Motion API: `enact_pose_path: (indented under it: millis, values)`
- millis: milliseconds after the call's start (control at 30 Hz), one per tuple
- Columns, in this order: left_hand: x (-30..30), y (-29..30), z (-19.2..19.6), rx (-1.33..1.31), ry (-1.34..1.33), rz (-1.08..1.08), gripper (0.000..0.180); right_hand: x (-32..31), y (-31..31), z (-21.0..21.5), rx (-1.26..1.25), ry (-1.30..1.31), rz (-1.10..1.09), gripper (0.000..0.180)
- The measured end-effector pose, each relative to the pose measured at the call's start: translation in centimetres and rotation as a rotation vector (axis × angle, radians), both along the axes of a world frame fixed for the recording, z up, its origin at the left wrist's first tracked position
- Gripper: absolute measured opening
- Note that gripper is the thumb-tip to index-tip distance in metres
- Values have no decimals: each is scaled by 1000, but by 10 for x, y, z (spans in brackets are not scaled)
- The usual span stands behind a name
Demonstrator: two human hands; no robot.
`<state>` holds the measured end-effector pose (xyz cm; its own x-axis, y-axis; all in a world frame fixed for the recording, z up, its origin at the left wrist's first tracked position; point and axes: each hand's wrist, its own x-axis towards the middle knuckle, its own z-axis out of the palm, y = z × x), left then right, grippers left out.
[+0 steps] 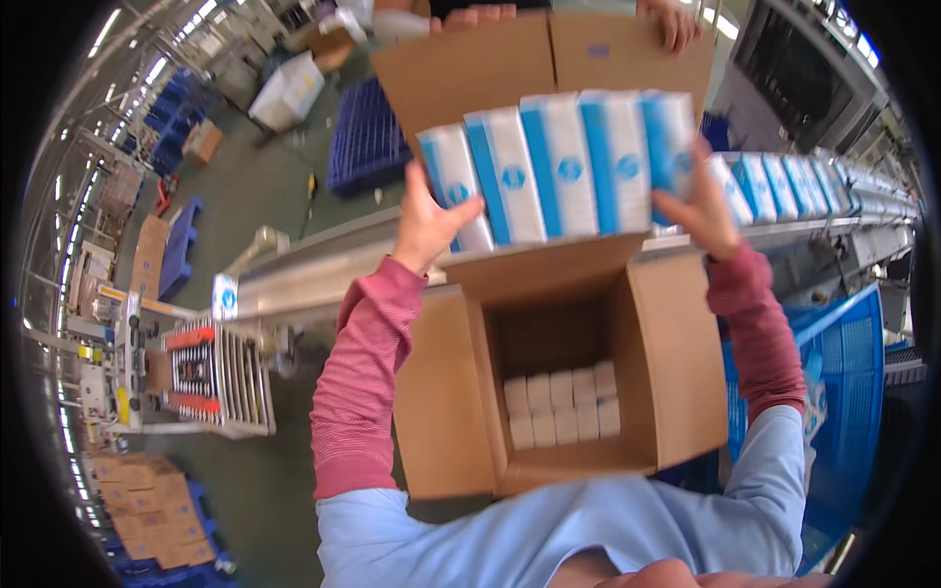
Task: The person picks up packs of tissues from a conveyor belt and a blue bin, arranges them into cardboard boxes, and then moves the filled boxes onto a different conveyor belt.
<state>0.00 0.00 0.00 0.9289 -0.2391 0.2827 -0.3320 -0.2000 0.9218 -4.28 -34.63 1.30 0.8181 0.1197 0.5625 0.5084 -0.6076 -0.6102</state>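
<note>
Between my two hands is a row of several blue-and-white packs, probably tissue packs [569, 167], standing side by side above the conveyor. My left hand [429, 223] presses on the left end of the row, thumb across the front of the end pack. At the other end, my right hand [702, 208] grips the last pack, somewhat blurred. Just below the row, close to my body, stands an open cardboard box [676, 363] with its flaps folded out. White packs [564, 397] sit in two rows inside it, toward the near side.
More packs [784, 186] line the conveyor [314, 279] at right; one pack [225, 297] stands at its left end. Across it, a co-worker's hands [672, 22] touch another carton [470, 73]. A blue plastic crate [853, 363] is at my right, a blue pallet [368, 137] far left.
</note>
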Motion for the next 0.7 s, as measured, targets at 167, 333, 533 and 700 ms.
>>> enact_pose_path:
  millis: [167, 333, 533, 700]
  values:
    - [-184, -36, -20, -184, -141, 277, 77, -171, 3, -35, 53, 21, -29, 96]
    - [-258, -36, -66, -73, 273, 259, 71, -230, 32, -73, 197, 451, -58, 78]
    - [-279, -58, -180, 271, 437, 226, 76, -223, 15, -128, -78, 722, 41, 82]
    - [-158, -109, -229, 572, 791, 368, 86, -104, 4, -217, -296, 1126, -152, 79]
